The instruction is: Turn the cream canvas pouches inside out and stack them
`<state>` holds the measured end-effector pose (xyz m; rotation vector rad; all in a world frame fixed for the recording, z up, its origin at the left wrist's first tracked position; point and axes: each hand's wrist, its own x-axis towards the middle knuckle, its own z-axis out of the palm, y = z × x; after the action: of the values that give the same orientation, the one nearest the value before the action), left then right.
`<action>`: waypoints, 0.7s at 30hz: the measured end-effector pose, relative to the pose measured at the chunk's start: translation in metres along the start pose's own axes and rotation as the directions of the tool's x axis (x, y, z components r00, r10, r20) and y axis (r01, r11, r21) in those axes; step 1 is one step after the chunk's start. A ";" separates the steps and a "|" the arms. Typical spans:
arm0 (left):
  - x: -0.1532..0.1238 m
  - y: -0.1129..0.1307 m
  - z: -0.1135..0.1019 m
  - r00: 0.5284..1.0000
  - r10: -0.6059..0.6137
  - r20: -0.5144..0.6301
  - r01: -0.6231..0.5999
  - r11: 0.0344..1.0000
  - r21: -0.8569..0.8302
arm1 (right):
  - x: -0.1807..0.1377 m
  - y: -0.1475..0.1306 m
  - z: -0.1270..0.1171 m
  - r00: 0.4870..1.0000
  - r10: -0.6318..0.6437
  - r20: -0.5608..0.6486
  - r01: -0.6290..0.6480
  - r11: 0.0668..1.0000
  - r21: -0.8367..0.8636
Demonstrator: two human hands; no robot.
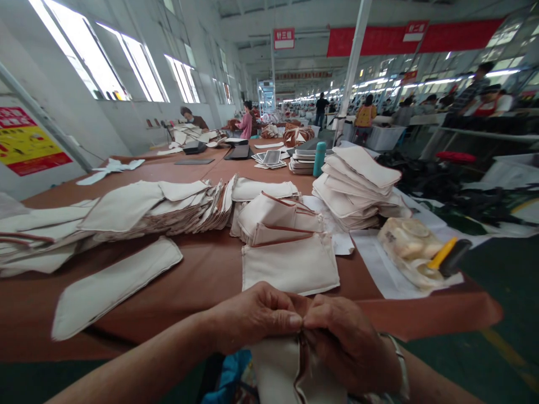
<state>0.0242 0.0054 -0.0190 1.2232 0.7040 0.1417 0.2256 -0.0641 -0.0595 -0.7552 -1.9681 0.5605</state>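
Close to my body, at the table's front edge, a cream fabric piece with brown edging (275, 367) hangs down from my fingers. My left hand (263, 314) pinches its top edge, thumb pressed against the index finger. Beside it, almost touching, my right hand (345, 336) is closed on the same piece, with a bangle at the wrist. What lies exactly between the fingertips is too small to tell. Just beyond my hands lies a flat cream pouch (290, 264), with a heap of similar pouches (278, 216) behind it.
A long row of cream pieces (126, 207) covers the left of the brown table (202, 261). One loose piece (118, 286) lies in front. At right stand a stack of pieces (357, 174), a teal bottle (319, 159) and a plastic container (406, 241) with a yellow-and-black-handled tool. People work farther back.
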 end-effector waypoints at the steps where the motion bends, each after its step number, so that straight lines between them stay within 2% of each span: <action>1: -0.001 0.001 0.000 1.000 -0.010 0.018 0.009 1.000 0.025 | -0.002 -0.001 -0.001 1.000 0.016 0.005 -0.016 1.000 0.014; 2: -0.001 0.003 0.000 0.999 -0.011 0.036 0.009 0.999 0.049 | -0.004 -0.002 -0.003 0.998 0.061 0.014 -0.061 0.997 0.048; 4: -0.003 0.006 -0.001 0.998 0.012 0.062 -0.019 0.994 0.108 | -0.005 -0.004 -0.008 0.970 0.237 0.046 -0.241 0.954 0.176; 7: -0.007 0.012 -0.001 0.995 0.050 0.083 -0.068 0.970 0.235 | 0.002 -0.005 -0.015 0.854 0.498 0.150 -0.516 0.778 0.359; 9: -0.009 0.015 -0.001 0.992 0.078 0.099 -0.106 0.943 0.317 | 0.010 -0.005 -0.019 0.804 0.539 0.251 -0.593 0.694 0.408; 12: -0.012 0.017 0.000 0.987 0.119 0.112 -0.152 0.922 0.357 | 0.014 -0.004 -0.020 0.767 0.503 0.400 -0.642 0.613 0.460; 14: -0.014 0.015 0.004 0.985 0.139 0.099 -0.163 0.939 0.303 | 0.011 -0.004 -0.015 0.781 0.473 0.407 -0.624 0.584 0.519; 18: -0.011 0.004 0.011 0.976 0.206 0.075 -0.214 0.970 0.112 | 0.000 0.002 -0.001 0.858 0.426 0.287 -0.504 0.591 0.630; 20: -0.008 0.001 0.012 0.967 0.249 0.052 -0.253 0.963 0.092 | 0.000 0.006 -0.001 0.858 0.428 0.285 -0.504 0.590 0.631; 21: -0.007 0.001 0.012 0.963 0.267 0.038 -0.270 0.954 0.134 | 0.002 0.007 -0.004 0.851 0.429 0.303 -0.519 0.600 0.608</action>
<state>0.0260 -0.0073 -0.0137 1.4494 0.5342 0.3103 0.2306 -0.0574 -0.0606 -0.7706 -1.4576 1.5931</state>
